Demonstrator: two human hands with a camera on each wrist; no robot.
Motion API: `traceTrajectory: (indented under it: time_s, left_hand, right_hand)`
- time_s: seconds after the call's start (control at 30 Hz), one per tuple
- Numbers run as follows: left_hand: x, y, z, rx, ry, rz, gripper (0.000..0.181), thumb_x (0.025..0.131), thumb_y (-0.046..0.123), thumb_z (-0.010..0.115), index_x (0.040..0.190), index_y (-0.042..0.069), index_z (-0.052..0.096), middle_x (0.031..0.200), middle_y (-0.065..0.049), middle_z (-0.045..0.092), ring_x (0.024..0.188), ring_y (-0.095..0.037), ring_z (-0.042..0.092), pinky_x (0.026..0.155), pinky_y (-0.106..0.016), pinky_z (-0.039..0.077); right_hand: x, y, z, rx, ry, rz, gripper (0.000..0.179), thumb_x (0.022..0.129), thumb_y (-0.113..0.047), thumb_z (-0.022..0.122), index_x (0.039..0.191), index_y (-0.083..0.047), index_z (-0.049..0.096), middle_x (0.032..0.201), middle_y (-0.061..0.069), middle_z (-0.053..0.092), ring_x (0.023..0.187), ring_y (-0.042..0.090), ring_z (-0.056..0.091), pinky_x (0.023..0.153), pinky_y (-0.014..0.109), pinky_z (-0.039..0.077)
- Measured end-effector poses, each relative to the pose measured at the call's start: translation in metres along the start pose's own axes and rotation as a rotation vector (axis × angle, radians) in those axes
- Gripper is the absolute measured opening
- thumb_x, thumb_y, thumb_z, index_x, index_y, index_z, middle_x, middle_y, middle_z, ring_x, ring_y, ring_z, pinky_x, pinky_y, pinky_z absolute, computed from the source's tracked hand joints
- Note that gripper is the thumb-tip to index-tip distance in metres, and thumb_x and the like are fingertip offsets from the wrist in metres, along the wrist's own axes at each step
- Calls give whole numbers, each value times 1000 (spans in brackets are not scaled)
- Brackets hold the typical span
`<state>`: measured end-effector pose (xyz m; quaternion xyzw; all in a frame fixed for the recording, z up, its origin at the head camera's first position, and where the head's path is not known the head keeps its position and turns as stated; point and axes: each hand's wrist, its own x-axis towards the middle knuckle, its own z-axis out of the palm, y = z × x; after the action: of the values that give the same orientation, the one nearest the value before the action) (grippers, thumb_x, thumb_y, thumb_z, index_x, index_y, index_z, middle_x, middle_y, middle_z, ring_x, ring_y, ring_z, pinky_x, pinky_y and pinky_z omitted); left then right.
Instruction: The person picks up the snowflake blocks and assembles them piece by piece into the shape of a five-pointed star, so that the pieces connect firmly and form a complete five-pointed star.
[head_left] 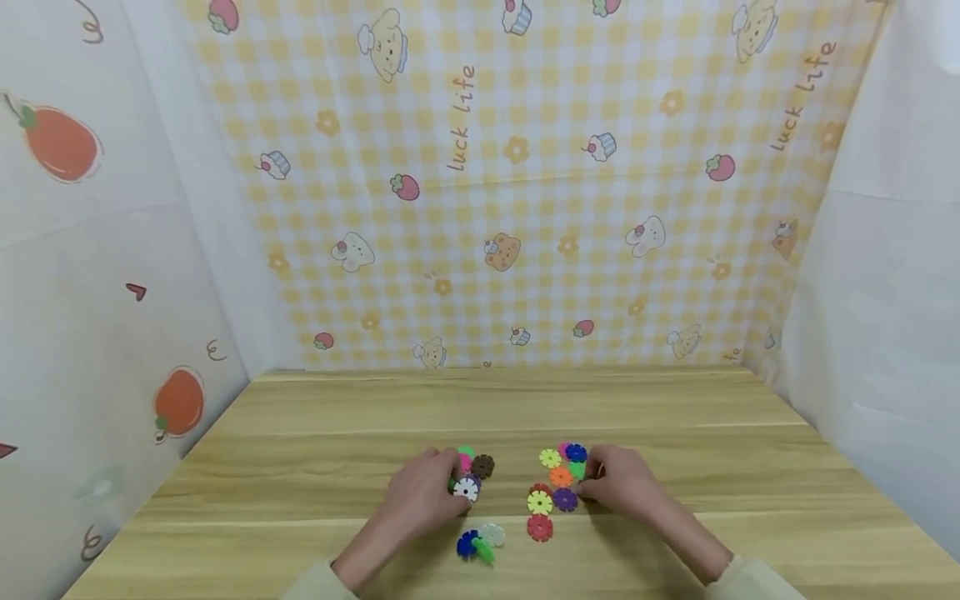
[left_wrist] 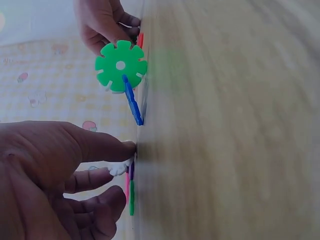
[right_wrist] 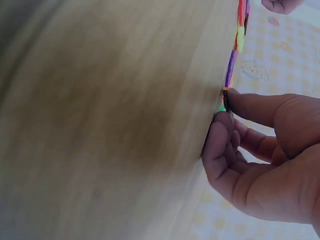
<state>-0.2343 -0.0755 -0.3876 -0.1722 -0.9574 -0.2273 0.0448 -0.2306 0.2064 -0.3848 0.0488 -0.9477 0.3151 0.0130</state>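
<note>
My left hand (head_left: 426,493) pinches a white notched plastic disc (head_left: 467,489) between thumb and fingers; the white disc (left_wrist: 118,169) tilts up in the left wrist view. A brown disc (head_left: 483,466), a pink one and a green one lie beside it, partly hidden by the fingers. On the right, my right hand (head_left: 619,479) has its thumb and index finger together at the tabletop. A thin dark piece (right_wrist: 226,100), seen edge-on, shows between those fingertips; its full shape is hidden. Close by lie a purple disc (head_left: 565,500) and a green disc (head_left: 577,470).
The right cluster also has an orange disc (head_left: 560,476), a blue disc (head_left: 576,452), yellow discs and a red disc (head_left: 540,527). Nearer the front, a blue disc (head_left: 468,544), a clear disc (head_left: 492,534) and an upright green disc (head_left: 483,552) sit together. Printed cloth (head_left: 517,208) hangs behind the wooden table (head_left: 337,400).
</note>
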Motion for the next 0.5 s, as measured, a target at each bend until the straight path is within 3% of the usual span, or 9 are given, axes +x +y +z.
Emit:
traceTrajectory:
  time_s: [0.07,0.13,0.2,0.33,0.43,0.5]
  left_hand:
    - [-1,1,0,-17,1,16,28,71,24,81,80,18,55,73,5,50,62,-11,44,50,-27,36]
    - [0,-1,1,-104,-29,50,24,74,21,79,79,19,55,72,7,52,62,-9,46,50,-26,39]
    - [2,-3,0,-269,-78,71,20,78,19,76,79,19,56,72,7,54,64,-9,49,52,-25,42]
    - [5,-4,-12,-706,-195,74,13,84,14,72,92,11,61,83,-1,60,76,-15,55,63,-24,50]
    - [6,3,-25,-905,-215,88,18,89,16,69,102,6,63,91,-7,62,81,-18,58,69,-26,52]
    - [5,10,-33,-980,-209,105,21,91,18,68,107,5,63,95,-10,64,83,-19,60,71,-28,54]
  right_hand:
    - [-2,4,-3,104,-17,31,19,79,-6,74,72,-6,57,66,3,59,58,15,55,52,27,47]
    - [-3,6,-7,241,-58,50,14,82,-5,70,76,-3,58,70,6,61,59,17,59,53,29,52]
    - [-4,4,-12,389,-110,61,14,87,-9,67,83,1,58,77,9,63,65,18,61,59,33,56]
    - [-7,-18,-23,659,-218,17,25,92,-17,65,98,6,58,90,14,64,77,21,64,71,39,59]
    - [-11,-42,-27,797,-274,-16,30,92,-20,66,103,6,57,93,14,66,80,22,67,74,38,59]
    - [-13,-57,-28,874,-307,-33,31,92,-20,66,104,6,56,94,14,67,80,21,67,73,35,59]
